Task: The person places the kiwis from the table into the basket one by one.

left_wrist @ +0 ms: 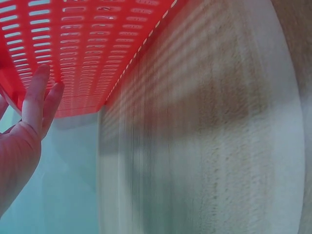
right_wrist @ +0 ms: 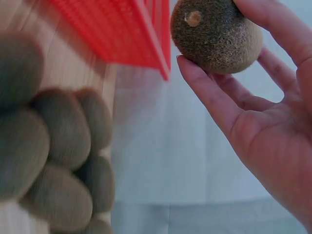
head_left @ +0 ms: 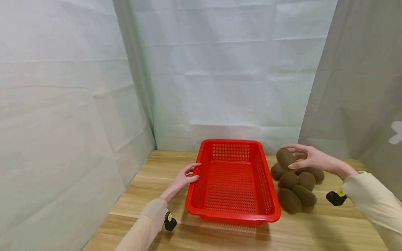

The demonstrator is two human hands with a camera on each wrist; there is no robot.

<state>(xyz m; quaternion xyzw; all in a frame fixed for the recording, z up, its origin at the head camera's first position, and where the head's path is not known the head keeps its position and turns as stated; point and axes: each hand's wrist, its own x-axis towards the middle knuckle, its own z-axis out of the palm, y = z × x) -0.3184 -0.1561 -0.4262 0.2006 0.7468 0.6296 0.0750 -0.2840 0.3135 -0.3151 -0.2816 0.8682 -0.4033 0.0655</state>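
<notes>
My right hand (head_left: 311, 158) pinches a brown fuzzy kiwifruit (head_left: 285, 158) between thumb and fingertips. In the right wrist view the fruit's stem end (right_wrist: 193, 19) shows. It is held above a pile of several kiwifruits (head_left: 289, 200) on the table. To the left stands a red plastic basket (head_left: 232, 217) with slotted walls and nothing inside. At its left side is my left hand (head_left: 180, 179), fingertips and thumb at the rim. The left wrist view shows extended fingers (left_wrist: 34, 100) resting against the basket's outer wall.
A wood-grain table (head_left: 135, 209) carries the basket and the pile. Pale cloth (head_left: 226, 87) hangs behind the table, with more on both sides. Small black devices are on both wrists, the left device (head_left: 170, 223) low beside the basket.
</notes>
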